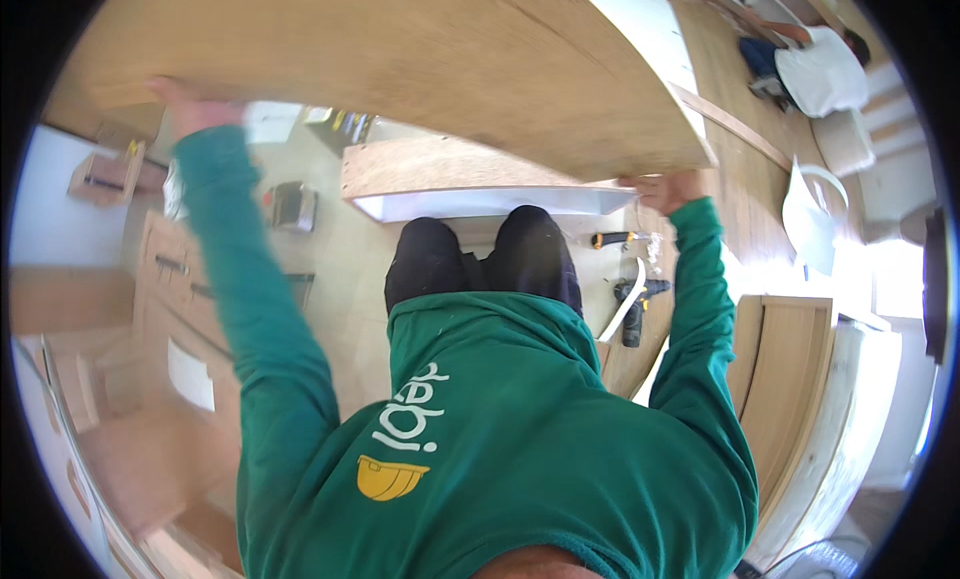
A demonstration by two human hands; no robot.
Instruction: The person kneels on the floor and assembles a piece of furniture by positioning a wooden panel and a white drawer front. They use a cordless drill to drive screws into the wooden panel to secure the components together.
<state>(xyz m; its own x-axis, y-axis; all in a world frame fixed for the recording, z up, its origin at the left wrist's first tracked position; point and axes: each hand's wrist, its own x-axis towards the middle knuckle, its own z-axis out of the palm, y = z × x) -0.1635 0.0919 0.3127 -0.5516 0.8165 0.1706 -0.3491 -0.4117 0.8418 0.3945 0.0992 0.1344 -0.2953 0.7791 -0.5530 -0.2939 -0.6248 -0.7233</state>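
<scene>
A large wooden panel (400, 54) stretches across the upper part of the view, lifted off the floor and slightly blurred. At its left part, my left hand (196, 111) grips the near edge. My right hand (668, 189) is closed on the panel's right corner, its fingers partly hidden by the wood. Beneath the panel, in front of my knees, lies a shallow wooden box frame (430, 169) with a white inner face. The panel covers part of it.
Right of my knees lie an orange-and-black handled tool (612, 240), a power drill (632, 314) and a pale curved strip (625, 301). Wooden cabinets (785, 369) stand at right, more wooden pieces (150, 439) at left. A person in a white shirt (822, 74) is at the far right.
</scene>
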